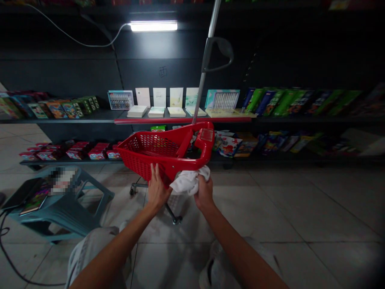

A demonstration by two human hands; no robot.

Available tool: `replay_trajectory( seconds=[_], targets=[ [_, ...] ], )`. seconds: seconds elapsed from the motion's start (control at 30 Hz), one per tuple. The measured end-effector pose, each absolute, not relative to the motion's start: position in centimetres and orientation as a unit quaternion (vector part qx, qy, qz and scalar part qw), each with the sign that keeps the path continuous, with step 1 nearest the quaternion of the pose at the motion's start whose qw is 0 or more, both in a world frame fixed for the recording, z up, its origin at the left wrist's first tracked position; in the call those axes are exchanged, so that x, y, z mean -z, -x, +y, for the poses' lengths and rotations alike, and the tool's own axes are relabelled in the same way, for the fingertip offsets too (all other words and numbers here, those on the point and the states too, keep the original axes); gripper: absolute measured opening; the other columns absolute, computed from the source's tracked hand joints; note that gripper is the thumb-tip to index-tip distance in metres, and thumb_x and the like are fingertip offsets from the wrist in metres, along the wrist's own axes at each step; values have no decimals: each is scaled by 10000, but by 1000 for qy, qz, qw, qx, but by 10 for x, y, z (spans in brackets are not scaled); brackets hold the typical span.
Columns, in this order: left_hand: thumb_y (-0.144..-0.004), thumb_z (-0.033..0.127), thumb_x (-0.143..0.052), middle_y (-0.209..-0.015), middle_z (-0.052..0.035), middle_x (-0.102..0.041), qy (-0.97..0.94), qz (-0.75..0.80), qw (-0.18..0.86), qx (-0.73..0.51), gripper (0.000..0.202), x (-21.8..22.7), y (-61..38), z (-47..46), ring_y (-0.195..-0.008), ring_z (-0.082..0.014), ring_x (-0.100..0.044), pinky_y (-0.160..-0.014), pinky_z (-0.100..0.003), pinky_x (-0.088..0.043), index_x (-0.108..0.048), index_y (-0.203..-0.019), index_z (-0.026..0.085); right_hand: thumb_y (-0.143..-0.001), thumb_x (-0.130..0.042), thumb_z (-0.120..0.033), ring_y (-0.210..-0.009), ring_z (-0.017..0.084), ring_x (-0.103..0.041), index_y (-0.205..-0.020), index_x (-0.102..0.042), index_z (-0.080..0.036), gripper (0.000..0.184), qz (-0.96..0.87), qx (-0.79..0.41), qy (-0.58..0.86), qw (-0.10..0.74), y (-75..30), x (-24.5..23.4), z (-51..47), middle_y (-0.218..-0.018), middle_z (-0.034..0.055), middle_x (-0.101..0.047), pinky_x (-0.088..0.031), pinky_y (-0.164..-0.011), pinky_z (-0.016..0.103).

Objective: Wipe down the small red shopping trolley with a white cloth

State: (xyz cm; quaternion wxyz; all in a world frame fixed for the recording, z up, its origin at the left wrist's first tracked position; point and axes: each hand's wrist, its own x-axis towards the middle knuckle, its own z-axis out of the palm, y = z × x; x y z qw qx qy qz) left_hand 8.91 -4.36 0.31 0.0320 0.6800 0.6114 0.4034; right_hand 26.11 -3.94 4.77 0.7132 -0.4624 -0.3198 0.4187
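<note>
In front of me stands a small red shopping cart point(141, 164) with a perforated plastic basket on metal legs with castors. My left hand point(157, 188) lies against the near side of the basket, its fingers stretched out along the red plastic. A crumpled white cloth point(186, 182) is in my right hand point(205, 190), whose fingers are closed around it. The cloth is bunched just below the cart's red handle point(207, 136) at the rear right. A metal pole point(200, 90) with a grey loop grip rises from behind the handle.
A blue-grey plastic stool point(69, 204) at left carries a dark tablet-like device and other items. Behind the cart, dark shelves hold books point(159, 97), boxed pen sets point(222, 99) and snack packs point(272, 100). A tube light point(154, 26) glows above. A cable runs along the tiled floor at left.
</note>
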Motion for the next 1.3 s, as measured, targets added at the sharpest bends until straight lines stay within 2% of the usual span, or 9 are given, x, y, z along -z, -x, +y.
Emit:
replay_trajectory(
  seconds=[0.17, 0.3, 0.43, 0.6, 0.73, 0.9, 1.0, 1.13, 1.3],
  targets=[
    [-884, 333, -683, -1729, -246, -111, -692, 583, 11, -426, 1007, -3, -95, -43, -1585, -400, -217, -1187, -618, -354, -76, -1673, 179, -834, -618, -327, -1172, 261, -644, -1321, -555, -227, 501, -377, -85, 448, 806, -299, -87, -43, -1285, 95, -636, -526, -1042, 464],
    [-896, 280, -656, -1737, -203, -121, -724, 539, -1, -430, 956, -11, -95, -42, -1606, -350, -166, -1255, -577, -274, -103, -1672, 196, -875, -639, -251, -1335, 278, -545, -1319, -598, -242, 446, -629, 86, 401, 661, -321, -133, -43, -1392, 101, -596, -411, -1175, 480],
    [-898, 227, -625, -1749, -162, -104, -760, 499, 2, -416, 948, -18, -96, -39, -1620, -322, -115, -1289, -545, -235, -89, -1680, 202, -854, -651, -197, -1192, 306, -602, -1235, -670, -193, 381, -791, 109, 451, 398, -307, -159, -30, -1233, 114, -704, -439, -1099, 466],
    [-889, 203, -616, -1758, -142, -70, -761, 485, 40, -429, 1003, -16, -100, -29, -1624, -307, -86, -1307, -528, -211, -10, -1688, 213, -881, -662, -218, -1076, 321, -597, -1184, -679, -168, 307, -777, 141, 545, 281, -281, -171, -28, -1111, 139, -726, -414, -983, 439],
    [-882, 265, -656, -1758, -167, -1, -755, 489, 103, -424, 1107, -4, -107, -15, -1623, -313, -49, -1301, -513, -234, 111, -1676, 190, -906, -650, -245, -1081, 320, -577, -1207, -669, -164, 313, -780, 144, 545, 271, -271, -173, -36, -1117, 145, -716, -383, -981, 437],
    [-880, 278, -678, -1746, -207, 66, -719, 509, 113, -459, 1118, 11, -114, -7, -1618, -324, 49, -1312, -533, -159, 105, -1667, 149, -914, -675, -464, -1104, 328, -561, -1221, -687, -175, 422, -801, 124, 511, 288, -257, -177, -45, -1174, 139, -709, -378, -1004, 461],
    [-887, 255, -669, -1745, -213, -11, -697, 532, 94, -472, 1073, 6, -112, -8, -1625, -315, -36, -1301, -520, -221, 63, -1666, 162, -993, -577, -465, -1091, 315, -572, -1184, -711, -187, 363, -797, 116, 507, 307, -244, -177, -46, -1152, 125, -724, -385, -996, 461],
    [-875, 269, -682, -1687, -266, -205, -632, 629, 52, -450, 925, -10, -104, -8, -1582, -376, -240, -1226, -561, -351, -165, -1629, 125, -1004, -585, -373, -1071, 303, -590, -1130, -729, -195, 262, -782, 109, 510, 341, -229, -170, -43, -1125, 115, -742, -401, -978, 455],
    [-872, 388, -701, -1714, -281, -114, -570, 702, 93, -417, 1022, -19, -90, 2, -1574, -397, -254, -1172, -514, -421, -102, -1652, 111, -944, -683, -327, -1129, 291, -603, -1184, -724, -226, 263, -805, 78, 457, 369, -219, -166, -44, -1188, 77, -744, -410, -1033, 447]
  ],
)
